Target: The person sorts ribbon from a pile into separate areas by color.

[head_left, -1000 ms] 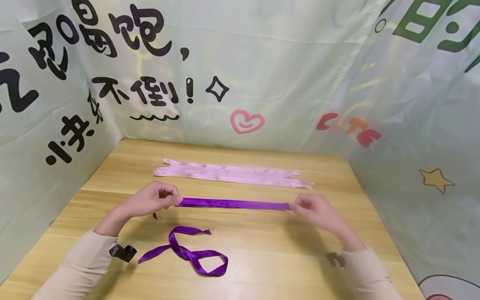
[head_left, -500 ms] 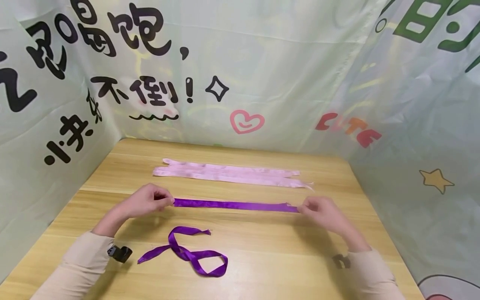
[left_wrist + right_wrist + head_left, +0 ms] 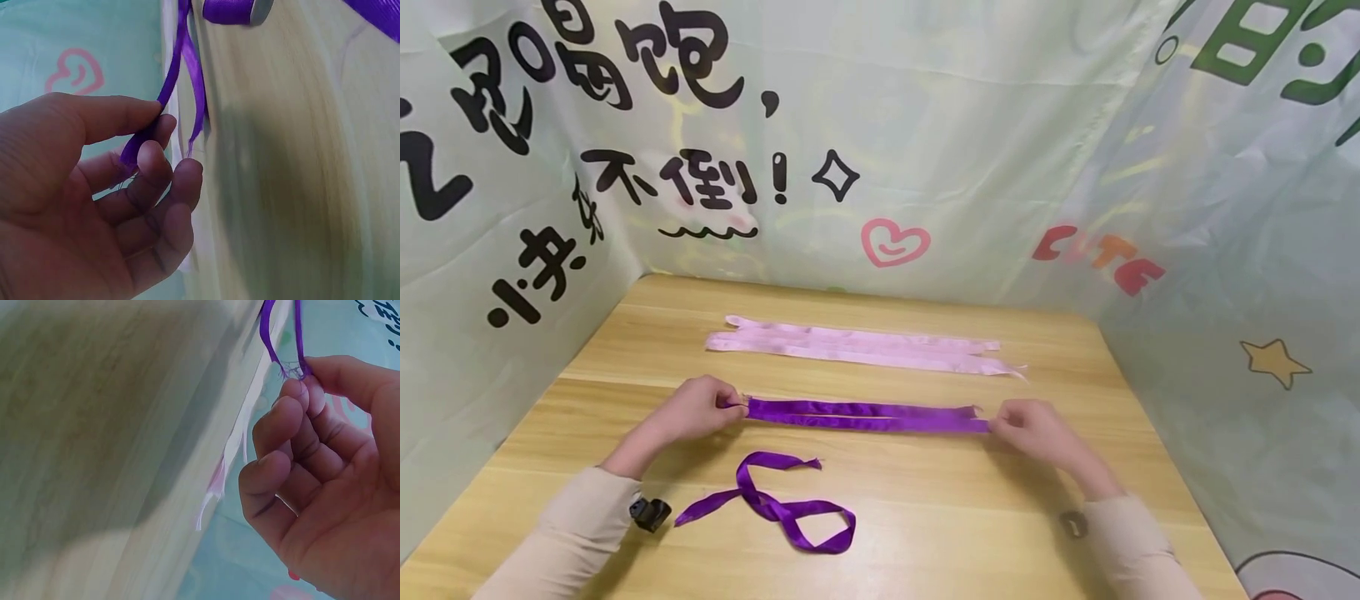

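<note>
My left hand (image 3: 700, 408) and right hand (image 3: 1037, 429) stretch a purple satin ribbon (image 3: 865, 424) level between them, one end in each hand. In the left wrist view, thumb and index finger pinch the ribbon, its frayed tip (image 3: 130, 153) poking out past them. The right wrist view has the other frayed end held at the right thumb and fingertips. Just behind it in the head view runs a second purple ribbon (image 3: 865, 409), straight and nearly parallel, a narrow gap showing between them. A third purple ribbon (image 3: 711, 504) lies twisted and looped on the table in front.
Pink ribbons (image 3: 880, 358) lie side by side, straight, farther back on the wooden table (image 3: 970, 533). Printed cloth walls (image 3: 985, 150) enclose the table at the back and both sides.
Both hands have come slightly toward the front with the held ribbon. The second purple ribbon now shows as a separate strip behind it; earlier the two overlapped.
</note>
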### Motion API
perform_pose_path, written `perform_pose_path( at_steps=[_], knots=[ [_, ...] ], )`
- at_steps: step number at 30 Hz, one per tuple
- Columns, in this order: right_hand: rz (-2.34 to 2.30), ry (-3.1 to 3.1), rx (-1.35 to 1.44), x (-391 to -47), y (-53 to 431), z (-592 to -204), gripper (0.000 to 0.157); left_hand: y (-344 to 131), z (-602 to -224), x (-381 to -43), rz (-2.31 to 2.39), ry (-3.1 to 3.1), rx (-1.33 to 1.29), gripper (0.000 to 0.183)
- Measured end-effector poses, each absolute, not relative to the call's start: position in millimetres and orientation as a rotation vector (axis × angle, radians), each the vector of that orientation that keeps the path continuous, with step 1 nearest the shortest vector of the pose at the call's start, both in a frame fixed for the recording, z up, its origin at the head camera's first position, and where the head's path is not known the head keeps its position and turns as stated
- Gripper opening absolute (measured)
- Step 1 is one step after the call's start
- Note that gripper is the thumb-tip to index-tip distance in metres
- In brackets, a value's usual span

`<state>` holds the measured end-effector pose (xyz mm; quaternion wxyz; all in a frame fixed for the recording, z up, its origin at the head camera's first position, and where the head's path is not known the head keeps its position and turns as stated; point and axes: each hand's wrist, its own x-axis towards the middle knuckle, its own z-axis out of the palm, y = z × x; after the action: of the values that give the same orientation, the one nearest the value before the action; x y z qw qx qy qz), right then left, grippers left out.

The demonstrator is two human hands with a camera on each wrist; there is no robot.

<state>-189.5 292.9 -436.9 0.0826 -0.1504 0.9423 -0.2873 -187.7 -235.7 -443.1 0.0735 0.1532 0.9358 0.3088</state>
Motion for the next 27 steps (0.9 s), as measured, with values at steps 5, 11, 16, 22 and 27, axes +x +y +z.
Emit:
perform_pose_path(
  at_steps=[5, 11, 16, 22, 27],
  knots=[
    [-0.837, 2.842, -0.501, -193.3, 288.9, -440.3, 0.024, -231.7, -442.6, -186.7, 0.912, 2.81, 0.426, 0.021],
    [-0.809, 2.855, -0.496, -195.1, 285.9, -442.2, 0.026, -232.0, -444.6, -187.3, 0.919, 2.803, 0.344, 0.021],
    [-0.797, 2.846, -0.466, -196.7, 285.9, -446.1, 0.025, -232.7, -446.8, -188.3, 0.906, 2.814, 0.32, 0.019],
    [-0.779, 2.844, -0.397, -198.6, 286.1, -445.5, 0.017, -233.9, -445.9, -189.0, 0.82, 2.853, 0.286, 0.018],
    [-0.723, 3.004, -0.407, -197.0, 282.8, -437.6, 0.012, -236.7, -439.6, -185.9, 0.613, 3.035, 0.303, 0.029]
  ],
)
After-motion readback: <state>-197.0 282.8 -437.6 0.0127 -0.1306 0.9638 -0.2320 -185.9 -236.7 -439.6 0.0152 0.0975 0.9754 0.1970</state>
